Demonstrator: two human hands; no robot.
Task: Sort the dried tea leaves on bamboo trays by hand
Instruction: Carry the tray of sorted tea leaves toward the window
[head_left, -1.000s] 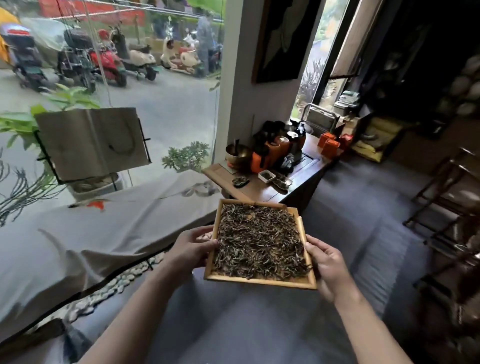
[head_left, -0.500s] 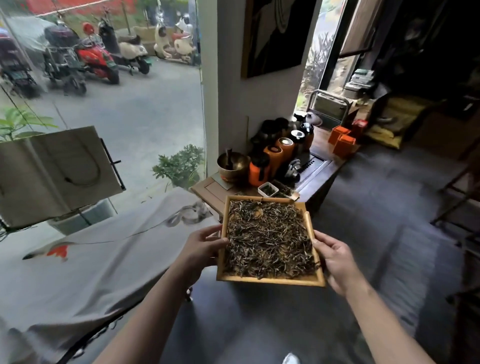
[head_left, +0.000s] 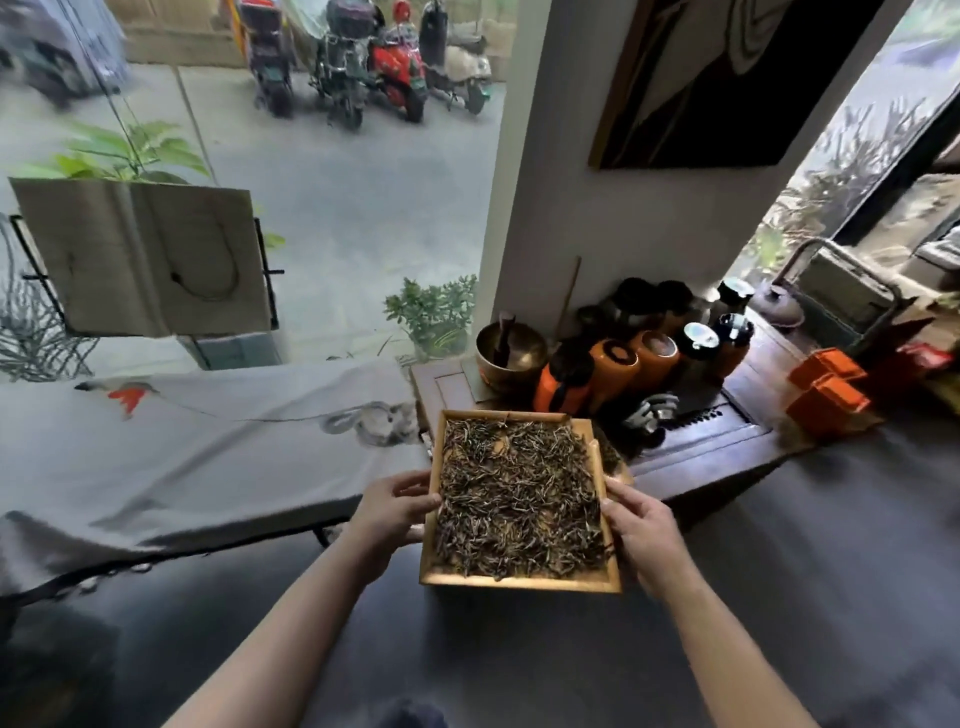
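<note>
A square bamboo tray (head_left: 519, 583) full of dark dried tea leaves (head_left: 517, 491) is carried level in front of me, above the floor. My left hand (head_left: 397, 506) grips the tray's left rim, thumb over the edge and fingers underneath. My right hand (head_left: 641, 527) grips the right rim the same way. The tray's far edge reaches over the near corner of a low wooden tea table (head_left: 696, 447).
The tea table holds a brass bowl (head_left: 511, 351), orange canisters (head_left: 613, 366), dark jars and orange boxes (head_left: 826, 387). A low platform under a grey painted cloth (head_left: 197, 452) lies to the left. An open book on a stand (head_left: 140, 260) fronts the window. Dark floor lies below.
I have stepped closer to the tea table with the tray held in both hands; the table and window now look larger and nearer. My grip on the tray is unchanged.
</note>
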